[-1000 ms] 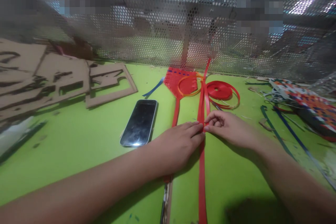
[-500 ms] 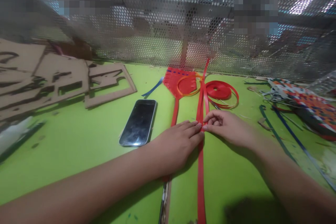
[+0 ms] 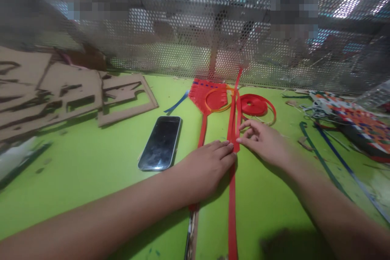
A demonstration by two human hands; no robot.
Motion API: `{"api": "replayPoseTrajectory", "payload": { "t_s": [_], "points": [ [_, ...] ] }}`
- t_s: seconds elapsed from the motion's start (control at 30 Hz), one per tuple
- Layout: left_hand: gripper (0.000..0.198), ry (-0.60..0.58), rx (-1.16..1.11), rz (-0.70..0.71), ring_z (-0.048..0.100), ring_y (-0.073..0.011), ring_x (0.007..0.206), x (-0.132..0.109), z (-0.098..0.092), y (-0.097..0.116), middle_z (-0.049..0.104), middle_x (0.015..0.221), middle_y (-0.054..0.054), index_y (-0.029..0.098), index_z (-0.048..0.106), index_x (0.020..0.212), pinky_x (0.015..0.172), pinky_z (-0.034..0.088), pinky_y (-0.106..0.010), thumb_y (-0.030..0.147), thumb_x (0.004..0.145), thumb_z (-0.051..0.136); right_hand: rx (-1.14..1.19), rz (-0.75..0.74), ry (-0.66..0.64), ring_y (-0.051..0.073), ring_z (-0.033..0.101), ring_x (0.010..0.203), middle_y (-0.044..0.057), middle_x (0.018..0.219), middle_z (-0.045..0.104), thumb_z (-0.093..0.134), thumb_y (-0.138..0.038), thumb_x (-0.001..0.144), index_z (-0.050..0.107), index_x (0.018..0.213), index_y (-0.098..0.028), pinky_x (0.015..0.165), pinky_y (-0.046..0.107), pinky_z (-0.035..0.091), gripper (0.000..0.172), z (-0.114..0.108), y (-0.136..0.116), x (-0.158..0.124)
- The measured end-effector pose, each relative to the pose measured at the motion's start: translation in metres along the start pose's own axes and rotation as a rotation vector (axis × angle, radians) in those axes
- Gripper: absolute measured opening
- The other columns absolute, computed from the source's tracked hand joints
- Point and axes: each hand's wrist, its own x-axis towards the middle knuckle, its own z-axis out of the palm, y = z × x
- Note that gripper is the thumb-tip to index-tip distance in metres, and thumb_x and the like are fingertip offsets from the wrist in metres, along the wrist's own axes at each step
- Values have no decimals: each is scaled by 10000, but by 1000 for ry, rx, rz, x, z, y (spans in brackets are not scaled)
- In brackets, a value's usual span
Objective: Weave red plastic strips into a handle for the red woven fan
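Observation:
My left hand [image 3: 210,166] lies flat, its fingertips pressing a long red ribbon [image 3: 232,211] against the table. The ribbon runs from the near table edge towards the mesh, with a folded-over length lying beside it. Just right of it is my right hand [image 3: 258,140], thumb and index finger apart and the other fingers curled. Its thumb tip is at the ribbon's edge; whether it touches is hard to tell. Beyond the hands sit a red ribbon coil [image 3: 252,105] and an orange ring [image 3: 217,99]. A red paddle-shaped piece [image 3: 201,93] has its handle partly under my left hand.
A phone [image 3: 161,142] lies left of my left hand. Cut cardboard sheets [image 3: 128,115] cover the left back. On the right are a multicoloured woven piece [image 3: 356,122] and loose green and blue strips [image 3: 344,162]. A perforated metal screen [image 3: 183,44] closes off the back.
My right thumb and index finger have spread apart and shifted slightly up. The short ribbon end beside my left fingertips now shows. My left hand has stayed in place.

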Motion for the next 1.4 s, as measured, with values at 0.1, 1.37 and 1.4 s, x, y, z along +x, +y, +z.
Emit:
{"api": "replayPoseTrajectory", "payload": {
  "t_s": [0.1, 1.37, 1.4],
  "points": [
    [482, 2, 6, -7, 574, -357, 1434, 0, 0, -1, 594, 1555, -206, 64, 606, 1456, 1231, 448, -500, 156, 992, 516, -44, -35, 19, 192, 645, 737, -1, 874, 700, 764, -394, 866, 663, 1139, -259, 667, 331, 467, 321, -3, 2, 4],
    [450, 39, 43, 12, 600, -339, 1408, 1, -2, 1, 633, 1505, -219, 60, 631, 1409, 1208, 457, -474, 169, 1001, 478, -142, 47, -340, 213, 641, 855, 32, 983, 688, 794, -211, 723, 674, 1059, -251, 750, 313, 498, 358, -19, -31, 14],
    [455, 38, 44, 11, 597, -346, 1410, 1, -2, 1, 631, 1507, -220, 57, 629, 1412, 1206, 460, -479, 170, 996, 484, -129, 44, -366, 210, 642, 831, 20, 935, 686, 800, -211, 715, 672, 1032, -254, 730, 308, 496, 345, -21, -34, 16]
  ]
}}
